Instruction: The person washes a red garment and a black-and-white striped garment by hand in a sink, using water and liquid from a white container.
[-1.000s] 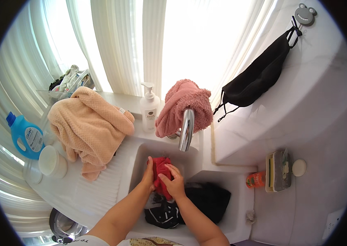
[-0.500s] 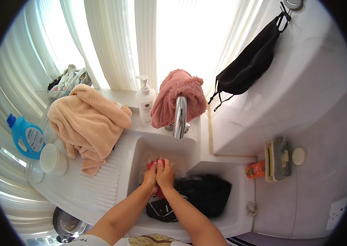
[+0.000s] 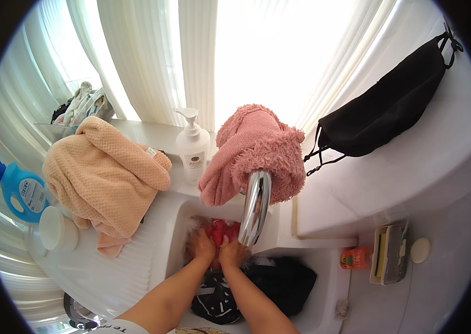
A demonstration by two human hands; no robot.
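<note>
In the sudsy water of the white sink (image 3: 160, 267) lies a wet, bunched red cloth (image 3: 221, 229). My left hand (image 3: 201, 246) grips its left side, with the fingers partly lost in the water. My right hand (image 3: 233, 254) closes on the cloth from the right, thumb toward the left hand. Beneath and beside my right forearm rests a soaked black garment (image 3: 283, 281) with white markings. The chrome faucet (image 3: 256, 209) hangs just above and right of my right hand; no flowing water shows.
A fuzzy pink cloth (image 3: 260, 150) drapes over the faucet's base. Left of it stand a white pump bottle (image 3: 192, 150), a peach towel (image 3: 104, 178), a white tub (image 3: 58, 229) and a blue detergent bottle (image 3: 23, 192). An orange bottle (image 3: 356, 258) and a sponge holder (image 3: 390, 253) sit at right.
My hands, pressed together around the red cloth before, are now lower in the water and farther apart, with more of the cloth showing between them. The view has shifted nearer the faucet.
</note>
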